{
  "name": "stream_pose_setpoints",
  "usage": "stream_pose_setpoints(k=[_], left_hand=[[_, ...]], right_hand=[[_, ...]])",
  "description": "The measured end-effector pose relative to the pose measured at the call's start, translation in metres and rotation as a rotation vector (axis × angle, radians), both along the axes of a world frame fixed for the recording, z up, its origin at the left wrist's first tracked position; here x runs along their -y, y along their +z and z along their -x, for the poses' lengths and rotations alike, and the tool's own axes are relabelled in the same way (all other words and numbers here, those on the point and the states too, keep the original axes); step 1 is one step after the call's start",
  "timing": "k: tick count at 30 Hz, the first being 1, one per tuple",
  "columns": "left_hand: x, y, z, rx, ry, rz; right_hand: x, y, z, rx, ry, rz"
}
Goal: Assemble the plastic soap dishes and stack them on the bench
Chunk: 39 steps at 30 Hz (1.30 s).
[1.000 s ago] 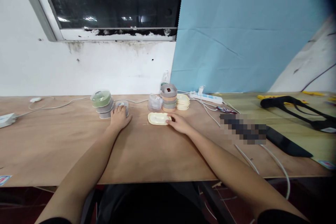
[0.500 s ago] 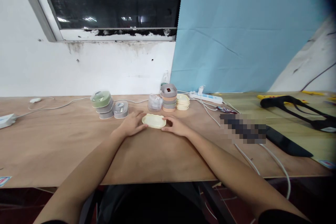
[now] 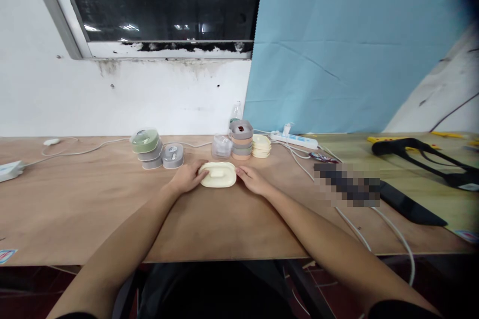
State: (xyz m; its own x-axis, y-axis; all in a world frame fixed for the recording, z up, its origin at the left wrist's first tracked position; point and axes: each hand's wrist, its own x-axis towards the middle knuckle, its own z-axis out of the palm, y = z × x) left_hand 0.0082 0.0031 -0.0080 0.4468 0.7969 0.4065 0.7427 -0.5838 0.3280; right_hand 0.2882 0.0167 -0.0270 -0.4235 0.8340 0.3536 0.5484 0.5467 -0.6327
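Centred on the table is a cream rounded-rectangular plastic lid [image 3: 218, 180], with a raised strip along its middle facing up. My left hand [image 3: 188, 176] grips its left end, the thumb lying over the rim and the fingers behind. At the opposite end, my right hand [image 3: 253, 180] has its fingertips pinched against the right edge. Just behind stand a clear plastic piece [image 3: 221, 146], a stack of grey and orange containers [image 3: 241, 143] and a pile of similar cream pieces [image 3: 261, 146].
Left of the hands are stacked green and grey lidded containers [image 3: 145, 148] and a single grey one [image 3: 173, 155]. A power strip [image 3: 294, 139] with white cables lies at the back right. Farther right are a black strap-like frame [image 3: 422, 157] and a dark flat object [image 3: 411, 203].
The cream lid has turned over: its hollow face showed before, and its raised strip shows now. My right fingers have drawn closer together at its edge.
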Motion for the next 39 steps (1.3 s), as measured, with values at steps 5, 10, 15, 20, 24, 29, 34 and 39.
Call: stream_pose_setpoints(k=[5,10,15,20,24,29,34,39], left_hand=[[0.0,-0.003,-0.002,-0.103,-0.152,0.084],[-0.003,-0.006,-0.001,-0.139,-0.118,0.091],[-0.005,-0.006,0.0,-0.13,-0.113,0.085],[-0.003,-0.004,0.001,-0.131,-0.128,0.086],[-0.002,-0.004,0.001,-0.12,-0.128,0.095],[-0.003,-0.005,0.001,-0.113,-0.131,0.109],[-0.003,-0.004,0.001,-0.112,-0.122,0.103],[-0.003,-0.005,0.001,-0.108,-0.126,0.099]], right_hand=[[-0.002,-0.005,-0.002,0.173,-0.054,0.018],[-0.003,-0.005,-0.003,0.155,-0.094,-0.006],[-0.022,0.019,-0.005,0.019,-0.35,-0.214],[-0.046,0.058,-0.004,-0.032,-0.458,-0.347],[-0.061,0.074,-0.003,0.063,-0.495,-0.323],[-0.078,0.071,-0.013,0.201,-0.499,-0.3],[-0.083,0.068,-0.018,0.112,-0.509,-0.342],[-0.068,0.061,-0.012,-0.164,-0.52,-0.38]])
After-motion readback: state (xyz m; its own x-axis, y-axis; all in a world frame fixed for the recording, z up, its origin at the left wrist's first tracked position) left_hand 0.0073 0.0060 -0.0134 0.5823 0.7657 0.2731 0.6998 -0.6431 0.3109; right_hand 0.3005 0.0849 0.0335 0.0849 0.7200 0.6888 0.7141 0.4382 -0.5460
